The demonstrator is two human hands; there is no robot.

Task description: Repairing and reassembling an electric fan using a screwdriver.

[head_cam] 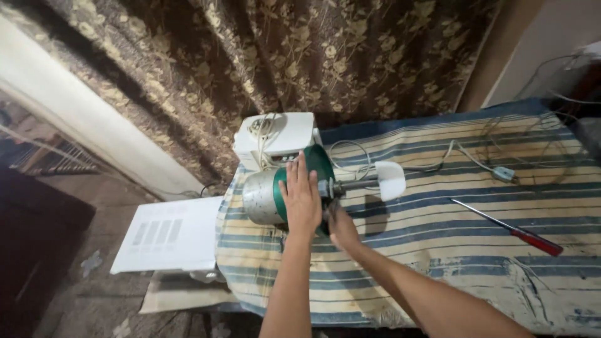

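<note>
The left hand (302, 199) lies flat, fingers spread, on the motor (275, 194); keep pressing. The right hand (342, 226) grips beneath the shaft (357, 184), fingers hidden, so I cannot tell.

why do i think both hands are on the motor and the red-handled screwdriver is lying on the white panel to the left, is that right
Not quite. The head view shows the red-handled screwdriver lying on the striped cloth to the right, not on the white panel. The rest holds: the left hand and right hand are both on the motor.
</note>
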